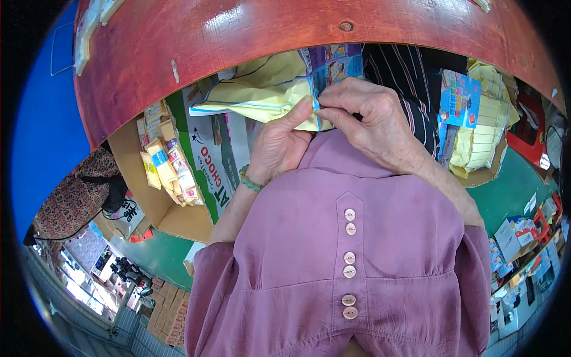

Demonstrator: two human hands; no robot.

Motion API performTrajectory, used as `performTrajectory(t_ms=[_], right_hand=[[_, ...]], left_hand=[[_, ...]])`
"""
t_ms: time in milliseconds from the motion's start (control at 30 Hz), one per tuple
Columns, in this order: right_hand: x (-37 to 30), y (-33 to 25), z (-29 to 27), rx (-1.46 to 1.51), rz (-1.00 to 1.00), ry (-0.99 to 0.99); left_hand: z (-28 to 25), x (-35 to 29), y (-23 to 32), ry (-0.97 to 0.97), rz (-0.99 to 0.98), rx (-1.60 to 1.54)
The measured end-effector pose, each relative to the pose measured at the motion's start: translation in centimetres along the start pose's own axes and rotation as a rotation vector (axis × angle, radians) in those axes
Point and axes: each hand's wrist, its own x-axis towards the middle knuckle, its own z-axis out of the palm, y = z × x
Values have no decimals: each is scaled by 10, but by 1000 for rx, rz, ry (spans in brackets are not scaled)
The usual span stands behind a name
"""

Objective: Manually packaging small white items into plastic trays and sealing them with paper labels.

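A thin yellow, blue-striped bag or sheet (pixel 256 98) lies crumpled over my lap, under the edge of the red table. Its blue and purple printed part (pixel 342 70) is on the right. My left hand (pixel 282 143) pinches the lower edge between thumb and fingers; a green bead bracelet circles that wrist. Close beside it, my right hand (pixel 369 122) has its thumb and index finger pressed together on the same edge. The fingertips almost meet, and exactly what lies between the right fingertips is too small to make out.
The red table (pixel 285 33) curves across the top. At left, a cardboard box (pixel 184 220) holds several small wrapped packets (pixel 166 166). At right, another box (pixel 499 169) contains similar yellow striped pieces (pixel 485 140) and a blue printed card (pixel 460 98). Brown cartons (pixel 169 309) are stacked behind.
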Motion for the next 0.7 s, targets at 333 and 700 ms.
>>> performTrajectory(t_ms=[333,700], right_hand=[[0,1,-6,111,45,-57],[-1,-2,-7,11,105,-94]], left_hand=[[0,-1,0,26,42,70],[13,-1,-1,86,79,142]])
